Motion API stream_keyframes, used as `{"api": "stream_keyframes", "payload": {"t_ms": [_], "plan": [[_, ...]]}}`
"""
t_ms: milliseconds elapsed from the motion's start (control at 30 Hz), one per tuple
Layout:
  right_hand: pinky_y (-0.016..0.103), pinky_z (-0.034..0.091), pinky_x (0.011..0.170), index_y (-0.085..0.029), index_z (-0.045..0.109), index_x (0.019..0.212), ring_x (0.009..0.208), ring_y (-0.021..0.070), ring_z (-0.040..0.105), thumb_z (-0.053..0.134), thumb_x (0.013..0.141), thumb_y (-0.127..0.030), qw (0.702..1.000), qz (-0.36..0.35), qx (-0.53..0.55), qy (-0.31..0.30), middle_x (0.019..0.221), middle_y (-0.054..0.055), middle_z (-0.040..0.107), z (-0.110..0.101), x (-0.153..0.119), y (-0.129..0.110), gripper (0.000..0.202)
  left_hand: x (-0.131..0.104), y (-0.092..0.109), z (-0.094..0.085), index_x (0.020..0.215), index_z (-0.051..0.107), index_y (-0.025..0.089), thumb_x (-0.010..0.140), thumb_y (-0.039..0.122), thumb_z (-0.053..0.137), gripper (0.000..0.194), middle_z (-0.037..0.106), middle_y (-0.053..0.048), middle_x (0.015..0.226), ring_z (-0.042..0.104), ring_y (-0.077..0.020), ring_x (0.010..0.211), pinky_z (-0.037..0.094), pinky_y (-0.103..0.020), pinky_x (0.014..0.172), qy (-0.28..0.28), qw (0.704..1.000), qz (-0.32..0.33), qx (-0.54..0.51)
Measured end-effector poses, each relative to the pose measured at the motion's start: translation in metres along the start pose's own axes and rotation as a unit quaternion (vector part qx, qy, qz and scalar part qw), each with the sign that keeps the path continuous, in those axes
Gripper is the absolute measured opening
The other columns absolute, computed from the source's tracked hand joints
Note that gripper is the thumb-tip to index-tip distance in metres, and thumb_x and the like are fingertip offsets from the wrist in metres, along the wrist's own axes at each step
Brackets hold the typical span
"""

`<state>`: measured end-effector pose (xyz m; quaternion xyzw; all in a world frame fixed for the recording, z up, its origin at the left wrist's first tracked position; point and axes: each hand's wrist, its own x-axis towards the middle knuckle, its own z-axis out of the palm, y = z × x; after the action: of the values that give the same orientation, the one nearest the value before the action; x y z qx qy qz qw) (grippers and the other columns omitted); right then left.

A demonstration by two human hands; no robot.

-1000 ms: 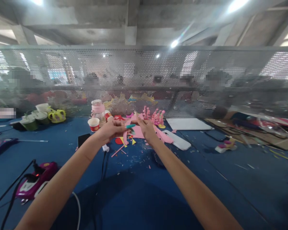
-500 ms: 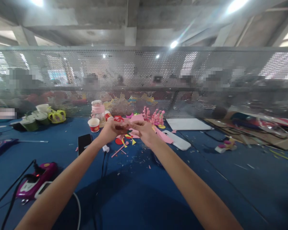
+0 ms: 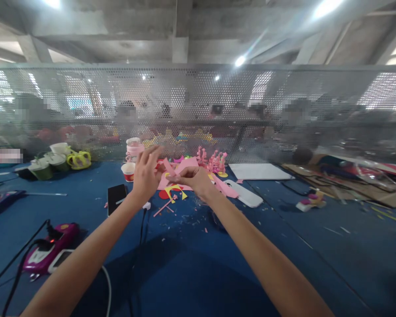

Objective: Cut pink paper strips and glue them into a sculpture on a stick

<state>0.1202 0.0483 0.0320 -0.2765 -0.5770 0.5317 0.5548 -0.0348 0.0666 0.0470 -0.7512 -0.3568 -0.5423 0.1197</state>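
My left hand (image 3: 145,176) is raised over the blue table, fingers stretched upward and apart, with nothing visible in its grasp. Close by on its right, my right hand (image 3: 198,180) pinches a pink paper strip (image 3: 168,166) between thumb and fingertips. The strip sticks up at an angle between the two hands. Behind and below the hands lie pink paper sheets (image 3: 188,164), partly hidden by the right hand. A yellow paper cutout (image 3: 172,189) with a curved edge lies just beneath, near thin pink strips (image 3: 163,207) and small scraps.
Pink coral-like paper pieces (image 3: 216,162) stand behind. A paper cup (image 3: 128,171) and pink-topped jar (image 3: 134,147) are at left, by a black phone (image 3: 116,198). A white phone-shaped object (image 3: 247,194) lies right. A purple power strip (image 3: 57,242) with cables sits near left.
My left hand has come away from the right hand, moving slightly left and up with its fingers opening. The pink strip now shows in my right hand, which stays nearly in place.
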Motion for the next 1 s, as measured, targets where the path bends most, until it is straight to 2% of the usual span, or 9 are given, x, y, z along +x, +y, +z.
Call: {"api": "stream_keyframes", "payload": {"t_ms": [100, 200, 233, 333, 467, 567, 767, 867, 1000], "plan": [[0.035, 0.048, 0.076, -0.021, 0.059, 0.048, 0.065, 0.0159, 0.063, 0.076, 0.046, -0.027, 0.999, -0.025, -0.017, 0.014, 0.056, -0.003, 0.062, -0.001, 0.001, -0.001, 0.018, 0.01, -0.002, -0.005, 0.111, 0.053, 0.017, 0.078, 0.028, 0.044, 0.035, 0.061, -0.013, 0.106, 0.056, -0.0224, 0.094, 0.045, -0.041, 0.081, -0.097, 0.96, -0.165, -0.206], [0.035, 0.049, 0.071, -0.019, 0.06, 0.048, 0.062, 0.0164, 0.063, 0.076, 0.044, -0.026, 0.998, -0.034, -0.049, 0.033, 0.054, -0.002, 0.063, -0.003, 0.003, -0.002, 0.018, 0.015, 0.001, -0.012, 0.103, 0.058, 0.016, 0.081, 0.04, 0.035, 0.041, 0.064, -0.013, 0.099, 0.06, -0.0209, 0.086, 0.048, -0.037, 0.073, -0.275, 0.857, -0.199, -0.387], [0.035, 0.049, 0.07, -0.019, 0.061, 0.048, 0.061, 0.0166, 0.063, 0.077, 0.043, -0.026, 0.997, -0.032, -0.064, 0.042, 0.054, -0.002, 0.063, -0.003, 0.003, -0.002, 0.018, 0.015, 0.003, -0.013, 0.101, 0.06, 0.016, 0.078, 0.041, 0.042, 0.039, 0.064, -0.012, 0.099, 0.06, -0.0204, 0.086, 0.048, -0.035, 0.073, -0.306, 0.843, -0.193, -0.398], [0.036, 0.049, 0.068, -0.018, 0.064, 0.05, 0.061, 0.0178, 0.063, 0.076, 0.043, -0.026, 0.993, -0.027, -0.102, 0.056, 0.057, -0.001, 0.065, -0.003, 0.002, -0.003, 0.016, 0.012, 0.008, -0.01, 0.091, 0.065, 0.016, 0.063, 0.03, 0.063, 0.032, 0.067, -0.008, 0.093, 0.06, -0.0186, 0.084, 0.047, -0.029, 0.074, -0.284, 0.88, -0.196, -0.325], [0.037, 0.049, 0.068, -0.018, 0.066, 0.052, 0.063, 0.0203, 0.063, 0.074, 0.046, -0.025, 0.99, -0.012, -0.135, 0.048, 0.057, 0.001, 0.066, -0.001, -0.001, -0.003, 0.012, 0.007, 0.009, -0.001, 0.079, 0.07, 0.013, 0.071, 0.027, 0.056, 0.021, 0.07, -0.007, 0.075, 0.06, -0.016, 0.071, 0.046, -0.026, 0.063, -0.223, 0.928, -0.189, -0.232], [0.038, 0.048, 0.07, -0.018, 0.067, 0.054, 0.065, 0.0208, 0.063, 0.074, 0.044, -0.017, 0.991, 0.011, -0.126, 0.049, 0.057, 0.001, 0.066, -0.001, -0.001, -0.003, 0.012, 0.005, 0.009, 0.001, 0.081, 0.07, 0.016, 0.072, 0.023, 0.055, 0.02, 0.07, -0.005, 0.074, 0.061, -0.0151, 0.068, 0.046, -0.025, 0.061, -0.214, 0.946, -0.154, -0.188], [0.034, 0.043, 0.082, -0.019, 0.068, 0.068, 0.086, 0.019, 0.06, 0.057, 0.048, -0.006, 0.995, 0.089, 0.015, -0.044, 0.073, 0.001, 0.068, -0.007, 0.002, -0.013, 0.027, 0.0, 0.007, 0.004, 0.09, 0.068, 0.018, 0.075, 0.015, 0.049, 0.024, 0.069, -0.008, 0.091, 0.06, -0.0185, 0.088, 0.046, -0.034, 0.079, -0.158, 0.98, -0.023, -0.122], [0.033, 0.043, 0.081, -0.018, 0.066, 0.068, 0.089, 0.0187, 0.058, 0.046, 0.053, -0.013, 0.982, 0.128, 0.134, -0.028, 0.075, 0.002, 0.068, -0.011, 0.002, -0.018, 0.026, -0.004, 0.005, 0.007, 0.096, 0.065, 0.02, 0.079, 0.019, 0.048, 0.024, 0.067, -0.007, 0.1, 0.055, -0.0199, 0.099, 0.04, -0.042, 0.088, -0.132, 0.986, 0.073, -0.067], [0.036, 0.045, 0.075, -0.016, 0.063, 0.062, 0.089, 0.0225, 0.058, 0.039, 0.064, -0.028, 0.963, 0.168, 0.209, 0.028, 0.075, 0.009, 0.067, -0.012, 0.003, -0.02, 0.027, -0.006, 0.002, 0.005, 0.113, 0.054, 0.022, 0.075, 0.033, 0.055, 0.039, 0.059, -0.006, 0.115, 0.043, -0.0247, 0.114, 0.026, -0.052, 0.097, -0.187, 0.973, 0.133, 0.018]]}}
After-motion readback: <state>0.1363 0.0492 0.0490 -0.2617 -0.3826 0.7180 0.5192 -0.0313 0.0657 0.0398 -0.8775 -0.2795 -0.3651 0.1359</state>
